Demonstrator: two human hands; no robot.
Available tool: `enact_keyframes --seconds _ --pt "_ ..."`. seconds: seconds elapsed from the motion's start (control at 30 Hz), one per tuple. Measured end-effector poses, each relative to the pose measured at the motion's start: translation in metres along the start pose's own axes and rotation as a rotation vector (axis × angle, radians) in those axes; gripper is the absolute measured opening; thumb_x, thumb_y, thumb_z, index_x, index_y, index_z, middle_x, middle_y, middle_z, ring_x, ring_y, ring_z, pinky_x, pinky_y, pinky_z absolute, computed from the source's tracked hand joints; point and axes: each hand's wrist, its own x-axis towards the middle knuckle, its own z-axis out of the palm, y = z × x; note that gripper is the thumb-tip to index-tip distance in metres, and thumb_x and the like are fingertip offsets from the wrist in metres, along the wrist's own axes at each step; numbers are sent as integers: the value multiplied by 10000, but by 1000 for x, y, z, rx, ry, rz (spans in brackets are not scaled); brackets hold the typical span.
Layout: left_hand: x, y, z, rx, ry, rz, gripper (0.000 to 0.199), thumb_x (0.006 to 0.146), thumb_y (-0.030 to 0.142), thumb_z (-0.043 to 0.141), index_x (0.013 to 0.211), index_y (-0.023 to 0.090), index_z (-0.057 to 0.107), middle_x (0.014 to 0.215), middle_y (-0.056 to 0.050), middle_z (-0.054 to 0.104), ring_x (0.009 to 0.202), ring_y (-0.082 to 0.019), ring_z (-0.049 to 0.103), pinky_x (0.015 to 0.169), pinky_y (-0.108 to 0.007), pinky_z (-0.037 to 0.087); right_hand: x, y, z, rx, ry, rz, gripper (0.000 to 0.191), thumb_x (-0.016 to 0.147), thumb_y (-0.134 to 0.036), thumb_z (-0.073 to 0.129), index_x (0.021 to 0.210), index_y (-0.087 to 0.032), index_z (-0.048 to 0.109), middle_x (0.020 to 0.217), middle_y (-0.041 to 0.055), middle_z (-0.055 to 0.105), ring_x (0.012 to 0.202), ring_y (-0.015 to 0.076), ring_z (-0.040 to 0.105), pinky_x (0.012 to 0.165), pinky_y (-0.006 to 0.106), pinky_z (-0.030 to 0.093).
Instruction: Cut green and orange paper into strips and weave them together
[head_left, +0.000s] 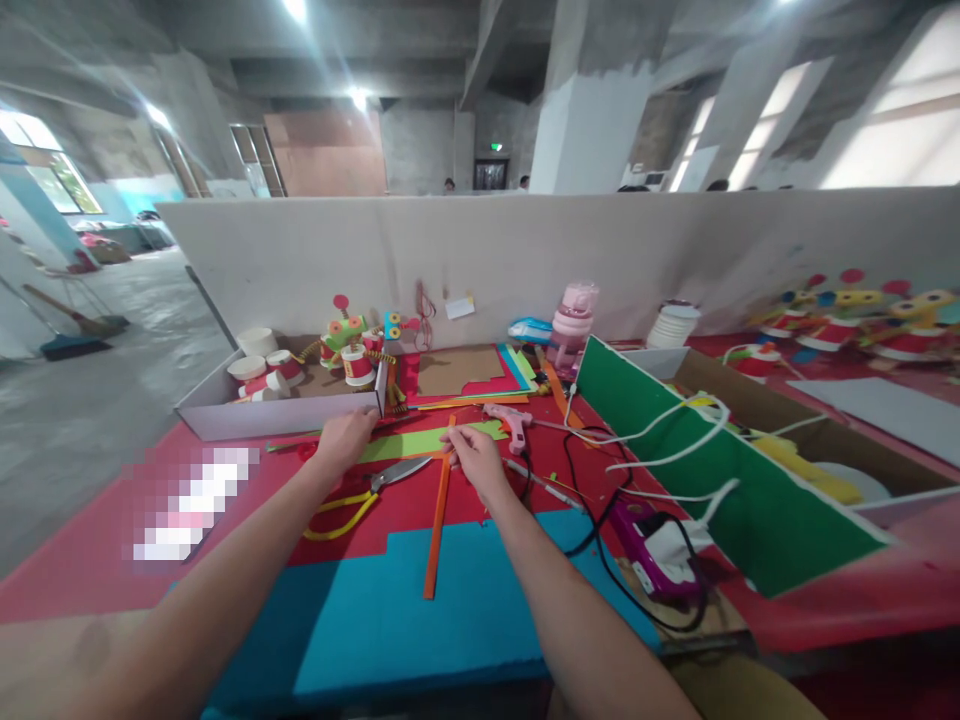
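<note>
In the head view, my right hand (pixel 474 462) pinches the upper part of a narrow orange strip (pixel 438 530), which slants down over the blue sheet (pixel 360 620). My left hand (pixel 346 440) is by the front right corner of a white-sided box (pixel 277 415); its fingers are partly hidden, and I cannot tell whether they hold anything. Between my hands, a light green strip (pixel 397 443) lies on the red table cover. Scissors (pixel 401 472) with yellow handles lie just below it. Beyond my right hand is a pink glue gun (pixel 515 425).
The left box holds paper cups (pixel 256 342) and cup figures (pixel 357 365). To the right stand a green-sided box (pixel 705 490) with white cords and a purple power strip (pixel 656 550). A pink bottle (pixel 574 325) stands by the white partition (pixel 495 250). Black cables cross the right side.
</note>
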Motion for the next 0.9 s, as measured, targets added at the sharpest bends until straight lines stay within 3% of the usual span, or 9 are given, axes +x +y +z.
enact_keyframes --seconds 0.13,0.33,0.53,0.73,0.9 --pt "-4 -16 0 -15 29 16 338 883 190 399 1148 250 599 1062 -114 651 928 -237 631 731 -308 469 1 7 2 -100 -96 27 303 844 -430 509 785 -167 647 683 25 652 517 95 554 495 193 463" --pt "-6 -19 -10 -145 59 58 271 884 275 435 960 209 687 1028 -95 682 937 -216 636 799 -282 454 -2 11 1 -431 -256 -31 248 885 -281 468 741 -173 638 726 40 694 647 129 626 594 214 449" --pt "-11 -6 -1 -14 -107 89 280 845 137 420 899 157 694 962 -158 694 901 -241 651 749 -305 472 -8 1 1 -620 -323 -130 233 884 -275 496 746 -178 657 730 37 704 676 143 618 606 219 401" --pt "-10 -6 5 -21 -5 17 300 866 171 386 908 157 683 996 -146 695 897 -227 643 692 -269 450 -9 -2 2 -637 -335 -115 236 887 -261 489 784 -187 688 752 38 712 694 154 621 615 223 392" --pt "-16 -18 -2 -371 86 -102 251 798 293 483 823 181 707 795 -57 724 736 -181 640 635 -231 411 -9 -3 3 -664 -333 -123 226 878 -281 519 774 -191 699 746 40 707 694 164 610 611 231 380"
